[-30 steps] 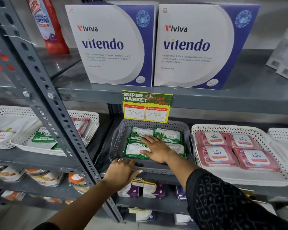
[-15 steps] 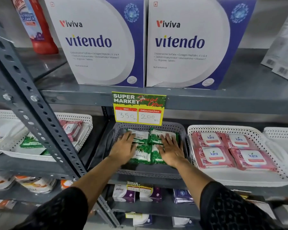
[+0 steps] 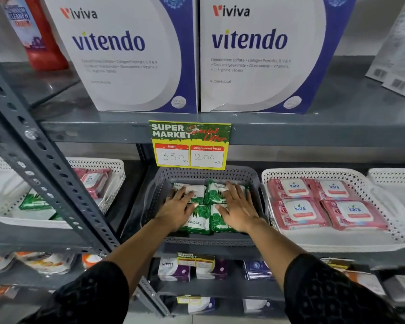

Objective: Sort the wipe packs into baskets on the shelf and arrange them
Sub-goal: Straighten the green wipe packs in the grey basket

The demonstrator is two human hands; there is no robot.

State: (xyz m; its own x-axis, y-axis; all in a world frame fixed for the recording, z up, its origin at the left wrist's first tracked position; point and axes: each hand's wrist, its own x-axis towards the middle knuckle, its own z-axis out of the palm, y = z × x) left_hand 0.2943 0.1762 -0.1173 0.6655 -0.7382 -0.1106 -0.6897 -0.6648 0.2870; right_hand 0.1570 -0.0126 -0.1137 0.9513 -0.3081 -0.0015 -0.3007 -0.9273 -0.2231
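A grey basket (image 3: pixel 205 239) stands on the middle shelf and holds several green wipe packs (image 3: pixel 211 194) laid flat, packed side by side. My left hand (image 3: pixel 177 209) lies flat on the left packs with fingers spread. My right hand (image 3: pixel 237 210) lies flat on the right packs, fingers spread too. Neither hand grips a pack. To the right, a white basket (image 3: pixel 337 239) holds several pink wipe packs (image 3: pixel 299 211) in two neat rows. At the left a white basket (image 3: pixel 114 183) holds mixed green packs (image 3: pixel 36 202) and pink packs (image 3: pixel 92 181).
A slanted grey shelf post (image 3: pixel 40 164) crosses in front of the left baskets. A yellow price tag (image 3: pixel 189 145) hangs from the upper shelf edge just above the grey basket. Two large Vitendo boxes (image 3: pixel 255 54) stand above. Small boxes (image 3: pixel 173 268) fill the shelf below.
My left hand rose from the shelf edge into the grey basket onto the left packs. My right hand shifted to the right packs. The green packs now sit closer together.
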